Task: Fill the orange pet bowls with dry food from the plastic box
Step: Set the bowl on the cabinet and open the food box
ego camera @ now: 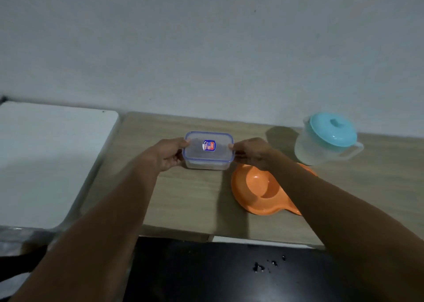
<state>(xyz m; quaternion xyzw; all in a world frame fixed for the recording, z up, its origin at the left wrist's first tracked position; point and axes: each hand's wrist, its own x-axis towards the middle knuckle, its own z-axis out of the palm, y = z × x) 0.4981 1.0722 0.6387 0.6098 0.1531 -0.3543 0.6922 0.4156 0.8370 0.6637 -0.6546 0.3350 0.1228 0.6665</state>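
plastic box (208,151): clear, rectangular, blue-rimmed lid on, red-and-blue sticker (209,145) on top. Sits mid desk toward the wall side, held at both short ends. Can't tell if it rests on the desk or is just off it. Something dark shows through the lid, too blurred to identify.
left grip (168,153): clamped on the box's left end, thumb at the lid edge, fingers curled round the side.
right grip (251,153): clamped on the box's right end, same hold, thumb tip on the lid rim.
orange pet bowl (257,191): on the desk just right of and nearer than the box, apart from it. One round well visible; the right forearm crosses over the rest and hides it.
desk (183,198): light wood-grain top, back edge against the wall (206,49).
jug (325,141): translucent, teal lid, handle pointing right, far right of desk, well apart from the box.
white surface (52,159): flat, rounded corner, beside the desk on the left.
floor (218,274): dark, in front of the desk, a few small specks (259,267) on it.
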